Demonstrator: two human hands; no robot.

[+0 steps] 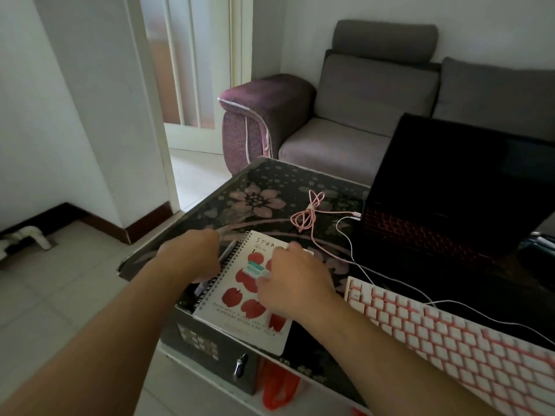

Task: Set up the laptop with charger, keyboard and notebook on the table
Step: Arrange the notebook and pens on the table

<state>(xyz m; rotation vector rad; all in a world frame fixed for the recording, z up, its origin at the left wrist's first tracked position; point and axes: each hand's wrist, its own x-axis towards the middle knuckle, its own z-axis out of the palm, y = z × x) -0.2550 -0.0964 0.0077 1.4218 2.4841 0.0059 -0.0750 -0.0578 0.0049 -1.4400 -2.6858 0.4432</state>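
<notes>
The right hand (295,282) lies palm-down on the notebook (243,298), fingers curled over its cover, thumb beside a small white-and-green eraser-like block (255,269) lying on it; whether the fingers pinch the block or only press the cover, I cannot tell. The left hand (190,255) is at the notebook's spiral edge, fingers bent down by a dark pen (227,250) lying along the binding; its grip is hidden by the back of the hand.

The notebook, white with red apples printed on it, sits at the near left corner of the table (261,181), its lower edge jutting past the rim. The tabletop is dark glass with a pale flower pattern. To the right of the notebook lies a pink-and-white keyboard (450,334). Beyond it stands the open laptop (444,205), screen dark, keys lit red. 2 cables run to the laptop's left side: a pink cable (309,213) bundled in loops, and a white cable (348,247) trailing toward the keyboard.

Under the tabletop a dark drawer (210,346) stands open beneath the notebook; its contents are too dark to make out. An orange bag (277,388) sits below the tabletop.

Behind the table is a grey sofa (375,109) with a purple armrest, white walls, a tiled floor and a doorway on the left.
</notes>
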